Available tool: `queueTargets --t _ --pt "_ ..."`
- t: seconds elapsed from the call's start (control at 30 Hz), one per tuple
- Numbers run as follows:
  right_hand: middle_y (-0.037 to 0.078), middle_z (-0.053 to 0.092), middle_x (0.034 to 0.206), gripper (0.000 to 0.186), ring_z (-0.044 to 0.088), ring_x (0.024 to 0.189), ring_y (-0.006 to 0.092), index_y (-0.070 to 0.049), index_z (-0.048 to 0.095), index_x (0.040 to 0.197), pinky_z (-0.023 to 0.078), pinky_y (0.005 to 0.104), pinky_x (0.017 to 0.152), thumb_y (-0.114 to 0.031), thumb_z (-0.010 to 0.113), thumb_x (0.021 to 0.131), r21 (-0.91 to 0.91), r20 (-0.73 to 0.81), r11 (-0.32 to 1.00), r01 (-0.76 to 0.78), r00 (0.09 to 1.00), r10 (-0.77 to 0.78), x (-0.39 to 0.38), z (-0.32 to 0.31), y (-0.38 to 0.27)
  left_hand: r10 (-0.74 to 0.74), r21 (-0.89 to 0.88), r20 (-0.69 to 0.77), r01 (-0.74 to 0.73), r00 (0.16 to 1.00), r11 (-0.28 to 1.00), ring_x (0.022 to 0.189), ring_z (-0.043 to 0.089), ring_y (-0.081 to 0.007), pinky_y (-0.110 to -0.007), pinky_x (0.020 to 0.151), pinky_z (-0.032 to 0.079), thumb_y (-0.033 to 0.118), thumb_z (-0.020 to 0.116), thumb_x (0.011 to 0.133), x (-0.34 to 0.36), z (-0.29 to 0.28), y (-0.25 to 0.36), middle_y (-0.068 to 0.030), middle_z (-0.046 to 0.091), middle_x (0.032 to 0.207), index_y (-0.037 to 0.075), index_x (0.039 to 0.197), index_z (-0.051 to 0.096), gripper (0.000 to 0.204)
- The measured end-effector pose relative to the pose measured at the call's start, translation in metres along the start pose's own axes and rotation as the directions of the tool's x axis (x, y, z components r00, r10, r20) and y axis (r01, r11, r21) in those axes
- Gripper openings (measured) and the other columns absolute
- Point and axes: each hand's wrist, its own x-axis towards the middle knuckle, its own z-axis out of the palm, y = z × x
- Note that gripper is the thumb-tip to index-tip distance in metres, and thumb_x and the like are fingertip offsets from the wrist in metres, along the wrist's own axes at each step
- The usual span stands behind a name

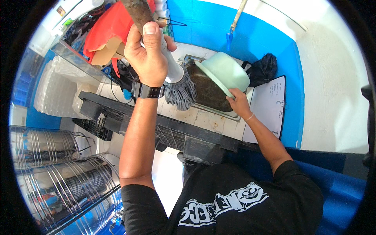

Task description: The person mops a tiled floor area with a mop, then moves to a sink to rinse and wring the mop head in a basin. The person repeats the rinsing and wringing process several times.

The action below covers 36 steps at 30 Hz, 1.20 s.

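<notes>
My left hand [150,53], with a watch on its wrist, is closed around the handle of a mop [181,94]. The mop's grey string head hangs down at the near left edge of a sink [213,94] with a dark, dirty inside. A pale green plastic basin [231,72] is tipped on its side over the sink's right part. My right hand [239,103] grips the near end of the basin's rim, fingers partly hidden behind it. The mop handle's upper end leaves the picture at the top.
A blue tap [229,37] hangs from a pipe above the sink. Right of the basin lie a black bag [263,70] and a whiteboard [268,105] with handwriting. Black plastic pallets [176,135] stand before the counter. Wire racks [70,188] are at lower left, red bag [107,33] at upper left.
</notes>
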Motion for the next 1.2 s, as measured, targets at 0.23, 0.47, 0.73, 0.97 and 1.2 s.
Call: queueTargets --t 0.23,0.47,0.73,0.97,1.2 --pt "-0.001 0.068 0.098 0.025 0.062 0.087 0.0115 -0.004 0.064 0.117 0.051 0.0284 0.075 -0.008 0.074 0.095 0.783 0.079 0.497 -0.374 0.853 0.516 0.001 0.025 0.059 0.021 0.009 -0.014 -0.021 1.0 1.0 0.055 0.063 -0.0176 -0.028 0.049 0.044 0.048 0.05 0.109 0.008 0.01 -0.001 -0.0048 0.055 0.076 -0.003 0.1 0.064 0.053" --pt "0.006 0.065 0.124 0.027 0.063 0.116 0.0202 -0.007 0.053 0.126 0.054 0.0433 0.103 -0.011 0.066 0.103 0.963 0.264 -0.135 -0.233 0.726 0.635 -0.043 0.071 0.091 0.032 -0.022 -0.002 -0.032 0.999 0.999 0.055 0.063 -0.0184 -0.029 0.049 0.045 0.048 0.051 0.108 0.012 0.037 -0.012 -0.0066 0.057 0.08 -0.003 0.101 0.061 0.053" --pt "0.014 0.064 0.124 0.043 0.06 0.118 0.0311 -0.004 0.059 0.128 0.05 0.0502 0.103 -0.019 0.078 0.093 0.737 0.106 0.274 -0.618 0.506 0.856 -0.066 0.101 0.104 0.019 -0.148 0.002 -0.018 1.0 0.989 0.054 0.062 -0.0172 -0.029 0.049 0.048 0.043 0.057 0.106 0.009 0.073 -0.042 -0.0082 0.061 0.085 -0.002 0.102 0.061 0.045" --pt "0.021 0.062 0.129 0.054 0.061 0.119 0.0348 0.004 0.058 0.137 0.048 0.0424 0.103 -0.025 0.074 0.094 0.318 -0.43 0.895 -0.313 0.794 0.43 0.076 0.006 0.044 0.001 -0.112 -0.008 -0.002 1.0 0.994 0.053 0.06 -0.0124 -0.028 0.05 0.045 0.034 0.063 0.104 -0.009 0.105 -0.1 -0.0045 0.06 0.078 0.0 0.097 0.061 0.035" --pt "0.027 0.068 0.115 0.048 0.066 0.11 0.0411 0.004 0.066 0.124 0.054 0.0464 0.093 -0.03 0.074 0.091 -0.047 -0.198 0.996 -0.082 0.978 0.071 0.234 -0.042 -0.001 -0.161 -0.052 0.003 0.161 0.987 0.986 0.057 0.06 -0.0114 -0.03 0.05 0.046 0.028 0.068 0.102 -0.053 0.139 -0.173 -0.0055 0.053 0.08 0.0 0.092 0.058 0.031"
